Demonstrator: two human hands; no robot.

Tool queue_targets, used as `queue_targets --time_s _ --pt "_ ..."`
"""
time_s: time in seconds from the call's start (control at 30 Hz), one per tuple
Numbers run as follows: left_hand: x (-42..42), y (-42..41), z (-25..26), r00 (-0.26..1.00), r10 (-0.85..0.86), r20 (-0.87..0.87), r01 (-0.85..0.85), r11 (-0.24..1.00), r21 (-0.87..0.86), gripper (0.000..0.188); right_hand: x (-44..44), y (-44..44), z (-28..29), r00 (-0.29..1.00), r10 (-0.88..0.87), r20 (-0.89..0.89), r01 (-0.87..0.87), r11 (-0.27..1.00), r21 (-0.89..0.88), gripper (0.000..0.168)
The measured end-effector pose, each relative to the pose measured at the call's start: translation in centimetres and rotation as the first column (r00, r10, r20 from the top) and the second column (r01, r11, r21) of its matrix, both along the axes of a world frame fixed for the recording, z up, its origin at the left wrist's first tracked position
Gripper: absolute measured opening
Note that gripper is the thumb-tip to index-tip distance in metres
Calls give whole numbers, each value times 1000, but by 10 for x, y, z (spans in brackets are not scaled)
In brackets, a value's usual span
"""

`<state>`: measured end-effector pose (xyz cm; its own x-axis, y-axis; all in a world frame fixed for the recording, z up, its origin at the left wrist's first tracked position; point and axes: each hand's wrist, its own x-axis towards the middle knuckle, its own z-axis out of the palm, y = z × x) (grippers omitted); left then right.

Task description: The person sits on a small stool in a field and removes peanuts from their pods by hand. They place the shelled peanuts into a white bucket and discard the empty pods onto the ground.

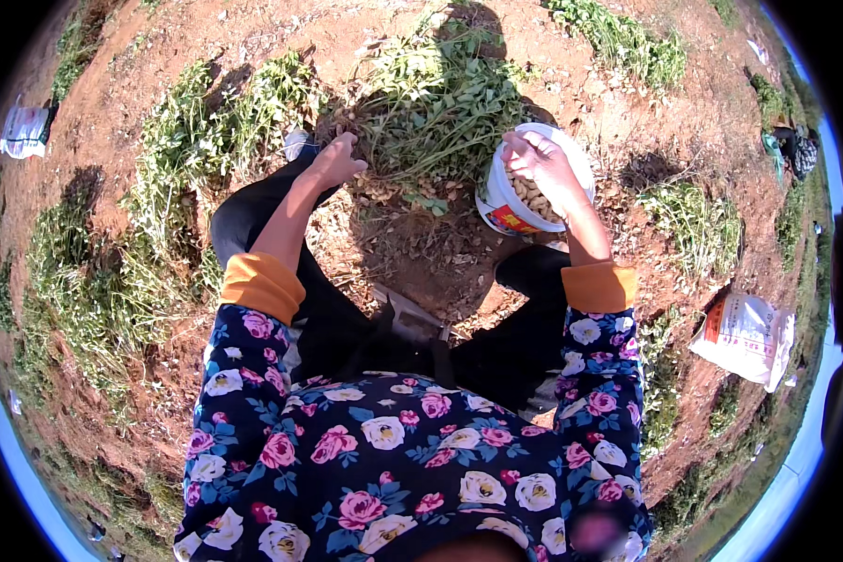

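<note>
My left hand [338, 163] is at the root end of a pile of uprooted peanut plants [449, 116], close to a clump of roots and pods [343, 118]. Its fingers are partly curled, and whether they grip anything is unclear. Over the mouth of a white plastic bucket [495, 188], on the right, hangs my right hand [539, 160] with bent fingers. What it may hold is hidden. Peanuts in their shells [532, 197] show inside the bucket below this hand. More pods [376, 188] lie on the soil beneath the plants' root ends.
Heaps of peanut plants lie at the left [183, 140] and right [695, 225]. A printed white sack [745, 337] rests on the right, another white sack [27, 130] far left. My bent legs [253, 218] flank a patch of soil [428, 260]. Dark bags [797, 151] stand far right.
</note>
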<state>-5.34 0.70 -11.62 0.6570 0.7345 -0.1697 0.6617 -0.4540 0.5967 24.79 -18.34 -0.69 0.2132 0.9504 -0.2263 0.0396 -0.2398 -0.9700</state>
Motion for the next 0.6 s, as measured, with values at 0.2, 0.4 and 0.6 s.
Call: queue_targets --time_s 0.2,0.4,0.6 --pt "21 -28 -126 927 228 -297 -304 921 -242 89 -20 3 18 995 -60 78 59 998 15 25" --pt "51 -42 -157 898 343 -277 -406 888 -216 116 -9 -1 44 972 -231 50 224 967 117 24" --pt "74 -41 -169 860 457 -227 -470 882 -5 104 20 -7 50 860 -507 59 494 856 154 21"
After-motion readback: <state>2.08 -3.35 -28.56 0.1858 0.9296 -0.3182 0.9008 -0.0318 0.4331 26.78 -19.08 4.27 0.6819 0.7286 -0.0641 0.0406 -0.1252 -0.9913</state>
